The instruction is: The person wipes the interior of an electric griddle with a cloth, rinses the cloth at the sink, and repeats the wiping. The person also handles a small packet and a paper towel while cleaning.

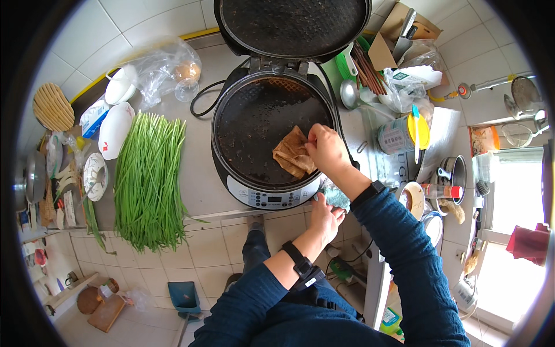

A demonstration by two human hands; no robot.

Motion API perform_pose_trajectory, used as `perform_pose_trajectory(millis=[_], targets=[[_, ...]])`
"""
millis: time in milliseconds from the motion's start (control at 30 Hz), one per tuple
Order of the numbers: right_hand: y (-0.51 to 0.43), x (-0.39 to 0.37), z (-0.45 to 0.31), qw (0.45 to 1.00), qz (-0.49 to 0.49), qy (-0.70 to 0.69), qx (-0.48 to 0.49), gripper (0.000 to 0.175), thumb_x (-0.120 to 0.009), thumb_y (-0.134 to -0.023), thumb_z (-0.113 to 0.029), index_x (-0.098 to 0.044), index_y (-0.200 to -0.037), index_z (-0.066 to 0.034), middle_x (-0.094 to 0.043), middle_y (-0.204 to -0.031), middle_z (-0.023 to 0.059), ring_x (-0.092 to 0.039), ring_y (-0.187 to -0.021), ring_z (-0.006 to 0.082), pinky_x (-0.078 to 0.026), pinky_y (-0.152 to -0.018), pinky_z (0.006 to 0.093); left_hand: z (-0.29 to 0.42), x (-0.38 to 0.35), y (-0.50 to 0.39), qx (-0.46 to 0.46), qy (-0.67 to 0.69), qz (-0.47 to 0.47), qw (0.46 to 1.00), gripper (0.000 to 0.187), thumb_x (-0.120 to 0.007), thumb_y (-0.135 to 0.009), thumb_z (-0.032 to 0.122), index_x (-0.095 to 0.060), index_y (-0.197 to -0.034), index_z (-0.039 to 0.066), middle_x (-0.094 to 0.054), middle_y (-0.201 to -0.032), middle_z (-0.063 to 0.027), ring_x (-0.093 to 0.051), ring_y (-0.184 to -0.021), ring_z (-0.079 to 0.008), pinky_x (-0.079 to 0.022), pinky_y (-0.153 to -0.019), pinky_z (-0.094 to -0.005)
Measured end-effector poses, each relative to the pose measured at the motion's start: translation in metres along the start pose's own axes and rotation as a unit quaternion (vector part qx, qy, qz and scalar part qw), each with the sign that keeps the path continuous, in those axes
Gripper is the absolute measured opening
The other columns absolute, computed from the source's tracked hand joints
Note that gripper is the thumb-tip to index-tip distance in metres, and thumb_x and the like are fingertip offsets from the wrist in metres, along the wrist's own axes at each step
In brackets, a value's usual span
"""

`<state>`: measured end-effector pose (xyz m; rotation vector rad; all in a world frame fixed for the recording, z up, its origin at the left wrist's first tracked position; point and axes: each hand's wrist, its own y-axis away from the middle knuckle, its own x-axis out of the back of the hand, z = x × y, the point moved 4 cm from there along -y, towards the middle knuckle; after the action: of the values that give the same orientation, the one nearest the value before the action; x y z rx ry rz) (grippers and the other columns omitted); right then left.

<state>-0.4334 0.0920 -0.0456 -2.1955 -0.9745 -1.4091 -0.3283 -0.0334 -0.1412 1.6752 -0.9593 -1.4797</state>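
Observation:
An electric griddle [234, 130] stands before me with its dark lid [295, 26] raised at the back. Crumbs and wet-looking patches mark its black plate. My right hand [327, 147] pinches the edge of a folded brown sheet [294, 152], cloth or paper, which lies on the right part of the plate. Lower down, at the counter's front edge, my left hand [324, 219] has its fingers against a pale teal cloth [336, 196] beside the control panel [273, 197]. Whether the fingers grip that cloth is hidden.
Left of the griddle lies a large bunch of green chives [149, 182], overhanging the counter edge. White bowls [116, 130] and a plastic bag [160, 69] sit beyond. To the right are a ladle [349, 93], chopsticks [368, 69] and a yellow-lidded tin [396, 134]. A power cord [197, 97] loops behind.

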Motion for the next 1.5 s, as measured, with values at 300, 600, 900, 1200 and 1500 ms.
perform_pose_trajectory(millis=[300, 600, 900, 1200, 1500], targets=[[0.022, 0.000, -0.028, 0.966, -0.070, 0.105, 0.226, 0.012, -0.061, -0.073, -0.007, -0.056, -0.085, -0.0084, -0.059, -0.083, 0.0062, -0.057, -0.084, 0.0263, -0.046, -0.074, 0.0373, -0.004, 0.010, -0.012, -0.038, -0.016, -0.110, 0.993, 0.030, -0.062, -0.083, 0.016, -0.045, -0.107, 0.017, -0.052, -0.107, -0.0022, -0.049, -0.095, -0.0148, -0.036, -0.082, -0.0334], [0.011, -0.019, -0.016, 0.987, 0.041, 0.100, 0.115, 0.044, -0.065, -0.077, -0.016, -0.053, -0.118, -0.0079, -0.052, -0.110, 0.0123, -0.050, -0.105, 0.0303, -0.045, -0.086, 0.0374, 0.003, 0.007, 0.006, 0.002, -0.124, 0.019, 0.992, 0.054, -0.050, -0.090, 0.040, -0.021, -0.131, 0.019, -0.037, -0.134, -0.0076, -0.029, -0.125, -0.0219, -0.027, -0.093, -0.0513], [0.010, -0.023, -0.003, 0.997, -0.011, 0.061, 0.056, 0.020, -0.068, -0.072, -0.012, -0.063, -0.091, -0.0067, -0.057, -0.093, 0.0121, -0.052, -0.097, 0.0302, -0.044, -0.085, 0.0383, -0.019, 0.024, -0.033, 0.002, -0.027, -0.121, 0.992, 0.026, -0.068, -0.081, 0.015, -0.049, -0.098, 0.012, -0.054, -0.088, 0.0006, -0.048, -0.081, -0.0095, -0.040, -0.078, -0.0323], [0.010, -0.029, 0.018, 0.753, -0.103, -0.611, -0.219, 0.010, -0.058, -0.083, -0.010, -0.058, -0.090, -0.0036, -0.059, -0.090, 0.0070, -0.055, -0.086, 0.0198, -0.047, -0.077, 0.0355, -0.019, 0.028, -0.026, -0.032, -0.141, 0.013, 0.989, 0.016, -0.045, -0.094, 0.033, -0.048, -0.096, 0.018, -0.046, -0.070, 0.0012, -0.043, -0.061, -0.0123, -0.038, -0.074, -0.0295], [0.009, -0.029, -0.010, 0.414, -0.078, -0.867, -0.265, 0.027, -0.051, -0.088, -0.018, -0.054, -0.110, -0.0025, -0.058, -0.110, 0.0118, -0.054, -0.109, 0.0266, -0.041, -0.097, 0.0469, -0.010, 0.018, -0.012, 0.042, -0.011, -0.177, 0.983, 0.037, -0.041, -0.095, 0.035, -0.050, -0.114, 0.005, -0.060, -0.110, -0.0116, -0.060, -0.098, -0.0257, -0.048, -0.086, -0.0430]])
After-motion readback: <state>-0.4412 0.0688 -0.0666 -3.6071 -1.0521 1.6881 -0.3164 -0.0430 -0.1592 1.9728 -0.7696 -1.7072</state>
